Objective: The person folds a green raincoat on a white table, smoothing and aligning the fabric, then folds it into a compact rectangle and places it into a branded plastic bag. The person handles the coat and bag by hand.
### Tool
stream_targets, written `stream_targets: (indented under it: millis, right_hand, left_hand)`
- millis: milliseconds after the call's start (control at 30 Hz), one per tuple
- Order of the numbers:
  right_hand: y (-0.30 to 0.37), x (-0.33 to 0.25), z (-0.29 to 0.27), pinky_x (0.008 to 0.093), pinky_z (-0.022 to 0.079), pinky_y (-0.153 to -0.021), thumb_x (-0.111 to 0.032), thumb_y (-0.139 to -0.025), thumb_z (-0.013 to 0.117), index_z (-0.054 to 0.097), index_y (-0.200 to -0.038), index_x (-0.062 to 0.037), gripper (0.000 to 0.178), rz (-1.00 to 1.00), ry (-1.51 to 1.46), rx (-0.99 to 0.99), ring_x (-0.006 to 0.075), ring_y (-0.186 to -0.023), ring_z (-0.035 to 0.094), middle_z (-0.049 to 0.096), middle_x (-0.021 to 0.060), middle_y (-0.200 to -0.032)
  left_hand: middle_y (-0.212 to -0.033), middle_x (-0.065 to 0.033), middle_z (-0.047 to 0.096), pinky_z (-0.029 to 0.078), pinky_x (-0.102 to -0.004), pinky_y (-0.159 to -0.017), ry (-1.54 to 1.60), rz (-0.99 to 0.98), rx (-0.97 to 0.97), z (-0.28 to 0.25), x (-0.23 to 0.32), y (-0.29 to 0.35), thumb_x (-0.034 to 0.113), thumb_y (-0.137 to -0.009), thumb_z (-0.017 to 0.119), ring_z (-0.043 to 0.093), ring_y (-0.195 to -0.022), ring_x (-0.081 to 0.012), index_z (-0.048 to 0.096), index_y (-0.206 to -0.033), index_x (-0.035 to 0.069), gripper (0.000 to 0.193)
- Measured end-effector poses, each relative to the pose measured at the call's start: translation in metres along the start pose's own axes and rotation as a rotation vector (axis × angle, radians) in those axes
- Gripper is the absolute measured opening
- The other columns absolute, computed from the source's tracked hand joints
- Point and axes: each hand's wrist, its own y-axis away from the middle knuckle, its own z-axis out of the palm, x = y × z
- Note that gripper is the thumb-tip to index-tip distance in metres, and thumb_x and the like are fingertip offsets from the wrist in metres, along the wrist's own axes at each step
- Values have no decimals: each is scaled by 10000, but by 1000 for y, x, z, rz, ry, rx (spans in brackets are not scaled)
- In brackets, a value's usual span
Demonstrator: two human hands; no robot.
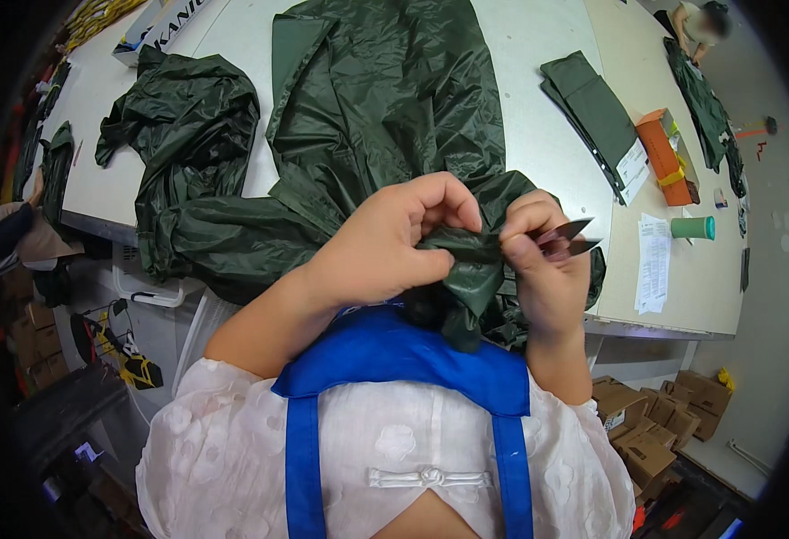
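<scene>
A dark green, shiny garment point(403, 108) spreads over the table, and one gathered part hangs off the front edge towards my blue apron point(403, 359). My left hand point(372, 238) is curled at this gathered part, thumb and fingers bent around the cloth. Close beside it, my right hand point(547, 278) pinches the cloth between thumb and forefinger. That same hand keeps a small pair of thread snips point(578, 241) in its fingers, dark blades pointing right, away from the cloth. The fingertips under the fabric are hidden.
On the white table point(538, 27) lie a folded green bundle point(592, 112), an orange box point(665, 162), a green cylinder point(692, 227) and paper sheets point(653, 260). A crumpled green garment point(188, 108) is at left. Co-workers sit left and stand far right. Cardboard boxes point(650, 431) stand below right.
</scene>
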Motion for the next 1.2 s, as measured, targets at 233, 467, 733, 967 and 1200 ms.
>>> stream_targets:
  millis: [233,467,733,967,1200]
  right_hand:
    - [16,-10,-22,250,425,-736,-348,-767,701,445,-1173,-28,576,30,136,30,144,-820,519,519,65,-987]
    - [14,-21,-11,284,474,-641,-64,-596,813,675,-892,-25,329,-217,727,84,207,-719,597,648,95,-819]
    - [10,-32,-8,310,423,-618,-88,-600,801,678,-863,-40,294,-265,817,28,207,-685,596,649,62,-785]
    - [11,-31,-3,310,415,-597,-103,-608,799,674,-838,-48,267,-309,836,28,207,-671,593,644,52,-764]
    - [11,-26,-2,296,411,-584,-93,-618,795,670,-812,-45,236,-370,867,28,200,-653,584,639,46,-756]
  left_hand:
    - [-974,-48,587,453,-225,-849,30,-33,44,0,3,4,-118,-704,570,575,-931,-92,533,-1006,3,327]
    - [-972,-48,588,461,-227,-843,71,-91,34,1,2,1,-129,-699,568,581,-921,-95,536,-1001,9,334]
    - [-965,-44,591,466,-223,-829,88,-101,34,4,3,-1,-144,-694,566,585,-906,-95,548,-981,11,327]
    - [-968,-46,594,467,-215,-820,83,-117,6,7,3,1,-140,-706,566,584,-905,-94,555,-998,3,325]
    - [-973,-54,597,474,-208,-806,98,-146,30,5,3,2,-139,-711,568,588,-902,-92,554,-1000,-3,319]
